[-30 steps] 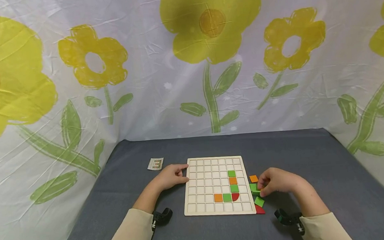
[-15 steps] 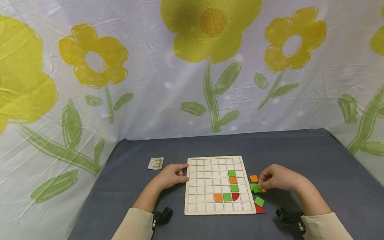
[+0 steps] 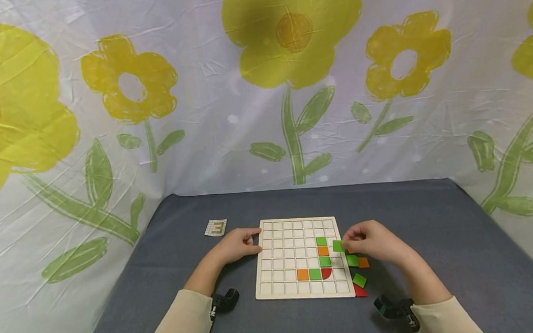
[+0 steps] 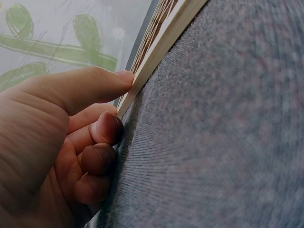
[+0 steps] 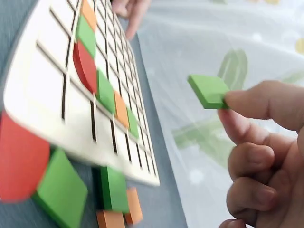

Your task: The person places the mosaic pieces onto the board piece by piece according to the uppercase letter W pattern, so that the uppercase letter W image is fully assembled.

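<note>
My right hand (image 3: 373, 240) pinches a green square tile (image 5: 209, 91) between thumb and forefinger. In the head view this tile hangs over the right edge of the wooden grid board (image 3: 277, 241). My left hand (image 3: 240, 243) touches the board's left edge with thumb and forefinger spread along it; its other fingers are curled in the left wrist view. On the board, a green, an orange and a green tile stand in a column above a red quarter-round tile (image 3: 326, 273). To the left of the red one lie a green tile (image 3: 315, 274) and an orange tile (image 3: 302, 275).
Beside the board's right edge lie loose tiles: green (image 3: 359, 280), orange (image 3: 363, 263) and red (image 3: 360, 290). A small printed pattern card (image 3: 216, 227) lies at the back left. Dark cloth (image 3: 299, 325) covers the table, with a flowered curtain (image 3: 211, 154) behind.
My right hand has lifted a green tile from the loose pieces and moved it up and left to the board's right edge. The left hand has stayed in place.
</note>
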Tool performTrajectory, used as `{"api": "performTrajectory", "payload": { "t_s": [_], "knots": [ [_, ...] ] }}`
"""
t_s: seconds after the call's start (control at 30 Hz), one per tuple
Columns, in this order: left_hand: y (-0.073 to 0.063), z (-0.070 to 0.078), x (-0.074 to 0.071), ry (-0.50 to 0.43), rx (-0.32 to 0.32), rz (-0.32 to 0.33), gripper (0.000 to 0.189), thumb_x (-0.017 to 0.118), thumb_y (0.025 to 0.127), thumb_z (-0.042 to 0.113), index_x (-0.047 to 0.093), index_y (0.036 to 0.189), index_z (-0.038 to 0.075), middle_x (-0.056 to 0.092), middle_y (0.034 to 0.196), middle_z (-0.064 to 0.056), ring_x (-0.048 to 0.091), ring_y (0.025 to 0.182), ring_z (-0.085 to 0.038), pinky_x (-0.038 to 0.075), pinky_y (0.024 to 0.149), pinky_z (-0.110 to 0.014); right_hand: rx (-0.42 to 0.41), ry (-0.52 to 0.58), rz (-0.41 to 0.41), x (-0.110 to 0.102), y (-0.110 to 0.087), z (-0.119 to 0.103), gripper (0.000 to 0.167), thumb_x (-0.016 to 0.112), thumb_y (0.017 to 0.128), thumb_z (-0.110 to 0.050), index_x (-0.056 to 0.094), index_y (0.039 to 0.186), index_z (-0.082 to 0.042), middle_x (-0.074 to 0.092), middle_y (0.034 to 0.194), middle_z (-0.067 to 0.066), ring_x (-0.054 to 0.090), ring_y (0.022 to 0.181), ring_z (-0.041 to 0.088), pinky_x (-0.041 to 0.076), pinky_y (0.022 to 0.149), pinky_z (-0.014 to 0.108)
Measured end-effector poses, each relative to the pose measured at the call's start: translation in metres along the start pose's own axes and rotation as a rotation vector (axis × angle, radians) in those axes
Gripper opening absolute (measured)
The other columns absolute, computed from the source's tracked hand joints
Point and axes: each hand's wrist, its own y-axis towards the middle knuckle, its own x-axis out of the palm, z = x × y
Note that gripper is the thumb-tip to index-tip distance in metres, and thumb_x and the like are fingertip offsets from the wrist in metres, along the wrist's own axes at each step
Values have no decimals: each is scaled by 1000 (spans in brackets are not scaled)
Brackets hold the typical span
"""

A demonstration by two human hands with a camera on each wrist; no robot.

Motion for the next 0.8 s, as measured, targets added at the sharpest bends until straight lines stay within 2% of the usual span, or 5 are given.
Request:
{"api": "performTrajectory", "payload": {
  "t_s": [0.1, 0.3, 0.5, 0.67, 0.8],
  "knots": [
    [0, 1, 1, 3, -1, 2, 61, 75, 95, 19, 53, 149, 0, 49, 61, 5, 39, 52, -11, 38, 58, -30, 8, 15, 31, 6, 2, -7, 17, 71, 98, -20, 76, 97, -4, 64, 77, 7, 52, 67, 19, 44, 61, 32],
    [0, 3, 1, -5, -13, 3, 61, 75, 95, 18, 53, 149, 0, 49, 62, 5, 39, 52, -11, 38, 59, -30, 28, 40, 69, 15, 5, -13, 18, 72, 97, -21, 77, 98, -3, 56, 69, 1, 44, 60, 15, 40, 57, 31],
    [-1, 4, 1, -12, -15, 4, 60, 75, 95, 17, 53, 149, 0, 49, 62, 4, 39, 52, -11, 38, 59, -30, 32, 51, 106, 25, 10, -17, 14, 72, 97, -19, 78, 94, -6, 46, 65, -3, 41, 65, 16, 38, 61, 33],
    [-2, 5, 0, -16, -15, 1, 61, 75, 95, 17, 52, 149, -1, 49, 62, 4, 39, 52, -12, 38, 59, -31, 49, 49, 116, 37, 15, -22, 14, 70, 97, -18, 79, 91, -8, 57, 71, 0, 44, 68, 17, 38, 63, 35],
    [-2, 4, 0, -13, -10, 3, 60, 75, 95, 17, 52, 149, -1, 50, 62, 4, 39, 52, -12, 39, 59, -31, 51, 39, 102, 47, 19, -23, 14, 70, 97, -17, 80, 89, -11, 58, 68, 3, 38, 62, 16, 37, 61, 34]
  ]
}}
